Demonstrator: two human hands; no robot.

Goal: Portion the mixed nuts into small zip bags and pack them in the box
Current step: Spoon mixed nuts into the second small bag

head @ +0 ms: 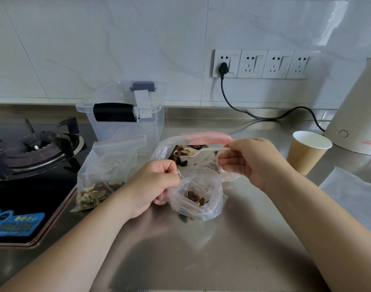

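Note:
My left hand (154,182) pinches the rim of a small clear zip bag (201,192) and holds its mouth wide; a few nuts lie at its bottom. My right hand (249,160) grips the handle of a white plastic spoon (193,152) loaded with nuts. The spoon's bowl is inside a large open bag of mixed nuts (169,149) just behind the small bag. A filled, sealed zip bag (104,178) leans at the left. A clear plastic box (125,121) with black latches stands behind, its lid resting loosely on top.
A gas hob (33,157) takes up the left side. At the right stand a paper cup (306,152) and a cream kettle (357,114) with its black cord (264,116) plugged into the wall. Empty clear bags (353,190) lie at the right edge of the steel counter (201,249).

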